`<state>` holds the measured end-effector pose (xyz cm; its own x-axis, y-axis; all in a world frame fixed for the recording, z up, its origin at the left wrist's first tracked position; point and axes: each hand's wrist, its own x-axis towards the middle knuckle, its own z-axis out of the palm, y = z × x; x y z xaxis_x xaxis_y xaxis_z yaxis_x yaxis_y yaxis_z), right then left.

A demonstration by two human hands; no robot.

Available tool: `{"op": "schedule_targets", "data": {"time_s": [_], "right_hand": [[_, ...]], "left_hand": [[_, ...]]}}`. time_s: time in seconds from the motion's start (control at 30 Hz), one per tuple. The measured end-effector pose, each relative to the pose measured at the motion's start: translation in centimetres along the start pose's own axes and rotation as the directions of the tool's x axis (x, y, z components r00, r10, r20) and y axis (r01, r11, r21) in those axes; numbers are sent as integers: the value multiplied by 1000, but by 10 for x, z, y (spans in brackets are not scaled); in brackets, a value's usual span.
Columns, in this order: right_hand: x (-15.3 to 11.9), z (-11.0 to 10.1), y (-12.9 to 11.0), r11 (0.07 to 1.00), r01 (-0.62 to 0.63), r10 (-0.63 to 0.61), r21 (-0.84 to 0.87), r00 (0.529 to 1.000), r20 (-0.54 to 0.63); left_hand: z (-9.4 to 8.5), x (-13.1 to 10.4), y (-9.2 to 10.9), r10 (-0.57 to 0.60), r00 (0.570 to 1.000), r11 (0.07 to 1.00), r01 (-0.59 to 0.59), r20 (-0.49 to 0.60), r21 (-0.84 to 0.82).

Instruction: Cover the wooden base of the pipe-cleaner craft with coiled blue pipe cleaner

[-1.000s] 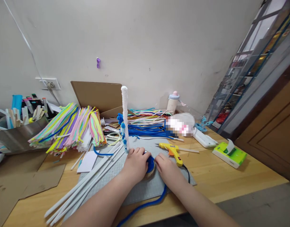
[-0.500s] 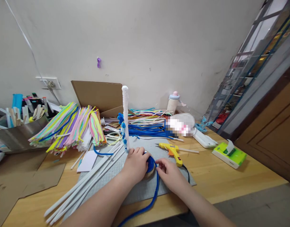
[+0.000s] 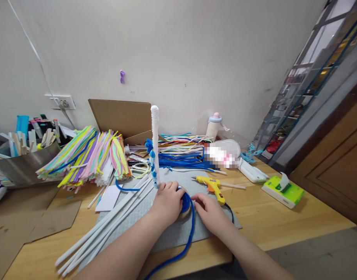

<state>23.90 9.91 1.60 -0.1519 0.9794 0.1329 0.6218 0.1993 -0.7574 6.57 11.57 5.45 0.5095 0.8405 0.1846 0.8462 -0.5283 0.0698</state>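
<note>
My left hand (image 3: pixel 168 202) rests with bent fingers over a round base, pressing on it from its left side. The base has a tan rim (image 3: pixel 183 217) and dark blue pipe cleaner (image 3: pixel 185 204) laid over its top. A long tail of the blue pipe cleaner (image 3: pixel 184 251) curves off the base toward me, past the table's front edge. Beside that tail is my right hand (image 3: pixel 209 212), fingers slightly apart with nothing visible in them. Behind my left hand rises an upright white fuzzy stem (image 3: pixel 155 140), with blue and pale blue fuzzy flowers (image 3: pixel 152 155) along its left side.
White sticks (image 3: pixel 108 223) lie on the grey cutting mat (image 3: pixel 163 241) at left. A yellow glue gun (image 3: pixel 215 188) lies behind my right hand. Bundles of coloured pipe cleaners (image 3: pixel 79 155), blue pipe cleaners (image 3: pixel 178 160), a bottle (image 3: pixel 213 126) and a tissue pack (image 3: pixel 283 190) stand or lie around.
My right hand's fingertips have come off the blue pipe cleaner and sit slightly to its right. My left hand stays in place on the base.
</note>
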Motion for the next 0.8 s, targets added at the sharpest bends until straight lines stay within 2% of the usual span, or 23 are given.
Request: {"op": "schedule_targets", "data": {"time_s": [0.1, 0.23, 0.4, 0.53, 0.7, 0.8], "right_hand": [[4, -2, 3, 996, 72, -73, -43, 997, -31], [6, 0, 6, 996, 83, -83, -36, 997, 3], [4, 3, 8, 997, -53, 51, 56, 998, 21], [5, 7, 13, 976, -120, 109, 183, 992, 65], [8, 14, 12, 861, -294, 239, 415, 954, 180], [7, 17, 6, 817, -342, 268, 464, 938, 220]], "left_hand": [[1, 0, -1, 24, 1000, 1000, -24, -17, 0], [1, 0, -2, 36, 999, 999, -36, -28, 5], [0, -1, -1, 33, 999, 999, -32, -27, 7], [0, -2, -1, 26, 999, 1000, -26, -29, -3], [0, -1, 1, 10, 999, 1000, -10, -33, -4], [1, -1, 1, 6, 1000, 1000, -6, -25, -2]]}}
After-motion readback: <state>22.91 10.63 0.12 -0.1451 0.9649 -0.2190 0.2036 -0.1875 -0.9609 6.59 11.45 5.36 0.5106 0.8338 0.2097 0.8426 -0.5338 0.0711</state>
